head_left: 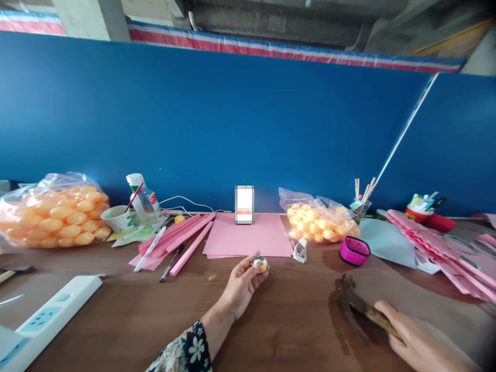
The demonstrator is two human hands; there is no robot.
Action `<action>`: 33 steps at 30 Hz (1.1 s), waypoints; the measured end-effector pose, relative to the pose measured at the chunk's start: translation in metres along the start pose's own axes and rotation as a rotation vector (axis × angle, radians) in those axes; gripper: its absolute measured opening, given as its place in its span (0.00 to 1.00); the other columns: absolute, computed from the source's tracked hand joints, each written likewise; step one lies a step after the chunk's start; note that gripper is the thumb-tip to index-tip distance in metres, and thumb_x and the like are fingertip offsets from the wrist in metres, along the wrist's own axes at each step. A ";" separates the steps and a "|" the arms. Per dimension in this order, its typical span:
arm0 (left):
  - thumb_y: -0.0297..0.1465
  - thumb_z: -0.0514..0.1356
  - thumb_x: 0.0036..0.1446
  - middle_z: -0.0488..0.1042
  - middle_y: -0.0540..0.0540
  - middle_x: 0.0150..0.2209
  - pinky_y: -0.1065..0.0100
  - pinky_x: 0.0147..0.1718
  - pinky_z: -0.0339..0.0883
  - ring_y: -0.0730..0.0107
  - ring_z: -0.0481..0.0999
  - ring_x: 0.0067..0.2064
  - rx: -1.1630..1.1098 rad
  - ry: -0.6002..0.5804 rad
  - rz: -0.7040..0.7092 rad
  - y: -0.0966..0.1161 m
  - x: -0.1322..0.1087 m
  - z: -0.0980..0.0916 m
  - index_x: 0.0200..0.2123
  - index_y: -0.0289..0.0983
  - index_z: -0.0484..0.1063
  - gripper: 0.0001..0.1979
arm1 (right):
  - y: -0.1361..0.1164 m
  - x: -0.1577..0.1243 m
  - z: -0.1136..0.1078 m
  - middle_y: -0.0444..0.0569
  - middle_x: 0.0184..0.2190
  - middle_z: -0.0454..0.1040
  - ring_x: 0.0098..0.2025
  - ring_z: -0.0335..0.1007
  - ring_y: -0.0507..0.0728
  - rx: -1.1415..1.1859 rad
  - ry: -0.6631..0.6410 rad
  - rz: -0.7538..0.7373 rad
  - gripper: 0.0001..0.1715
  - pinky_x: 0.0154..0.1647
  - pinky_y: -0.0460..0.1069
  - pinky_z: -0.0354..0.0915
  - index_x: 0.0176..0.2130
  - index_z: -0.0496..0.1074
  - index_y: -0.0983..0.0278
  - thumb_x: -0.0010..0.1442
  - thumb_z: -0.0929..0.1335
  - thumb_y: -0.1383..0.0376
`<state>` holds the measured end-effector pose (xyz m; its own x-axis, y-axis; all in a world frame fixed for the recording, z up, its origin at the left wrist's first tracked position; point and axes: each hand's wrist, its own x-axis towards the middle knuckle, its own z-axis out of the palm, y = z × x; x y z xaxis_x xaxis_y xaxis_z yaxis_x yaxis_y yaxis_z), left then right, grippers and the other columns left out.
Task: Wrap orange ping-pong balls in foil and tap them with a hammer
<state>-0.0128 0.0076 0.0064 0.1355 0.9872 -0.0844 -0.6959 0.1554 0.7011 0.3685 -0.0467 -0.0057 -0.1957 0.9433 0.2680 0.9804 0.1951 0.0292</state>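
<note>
Between the fingertips of my left hand (242, 287) sits a small shiny metal ball (261, 264), silvery above and yellowish below. That hand is over the middle of the table, just in front of a stack of pink paper (248, 243). At the right, my right hand (413, 333) is wrapped round the wooden handle of a claw hammer (351, 299). The hammer's dark head points left, at or just above the tabletop; I cannot tell whether it touches. Part of the right hand is blurred.
Bags of orange balls stand at left (58, 222) and right (321, 222). A white power strip (58, 305) lies front left. Pink strips (174, 240), a plastic bottle (143, 199), a paper cup (118, 219) and a magenta ring-shaped band (354, 251) lie around. A blue partition (248, 113) rises behind.
</note>
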 end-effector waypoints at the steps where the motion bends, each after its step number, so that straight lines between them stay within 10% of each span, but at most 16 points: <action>1: 0.29 0.62 0.49 0.74 0.43 0.39 0.67 0.44 0.65 0.69 0.74 0.40 -0.001 -0.014 -0.002 0.000 -0.001 0.001 0.45 0.35 0.69 0.18 | -0.009 -0.004 -0.002 0.51 0.36 0.78 0.35 0.76 0.62 0.102 -0.066 0.034 0.21 0.30 0.48 0.71 0.42 0.71 0.61 0.47 0.61 0.67; 15: 0.26 0.67 0.41 0.75 0.43 0.38 0.71 0.37 0.64 0.72 0.73 0.35 0.181 -0.107 -0.039 -0.003 -0.006 0.001 0.44 0.37 0.67 0.24 | -0.173 0.024 -0.075 0.42 0.22 0.65 0.20 0.60 0.49 1.207 -0.400 0.270 0.30 0.23 0.45 0.63 0.50 0.62 0.61 0.56 0.60 0.45; 33: 0.26 0.69 0.37 0.77 0.40 0.38 0.70 0.39 0.64 0.67 0.74 0.38 0.183 -0.066 -0.061 -0.001 -0.005 0.005 0.43 0.34 0.71 0.25 | -0.189 0.032 -0.070 0.39 0.21 0.59 0.19 0.55 0.48 1.229 -0.416 0.314 0.29 0.21 0.46 0.59 0.49 0.61 0.61 0.56 0.59 0.45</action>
<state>-0.0093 0.0020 0.0091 0.2238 0.9707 -0.0881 -0.5457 0.1996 0.8139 0.1785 -0.0717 0.0648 -0.1759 0.9607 -0.2148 0.3689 -0.1380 -0.9192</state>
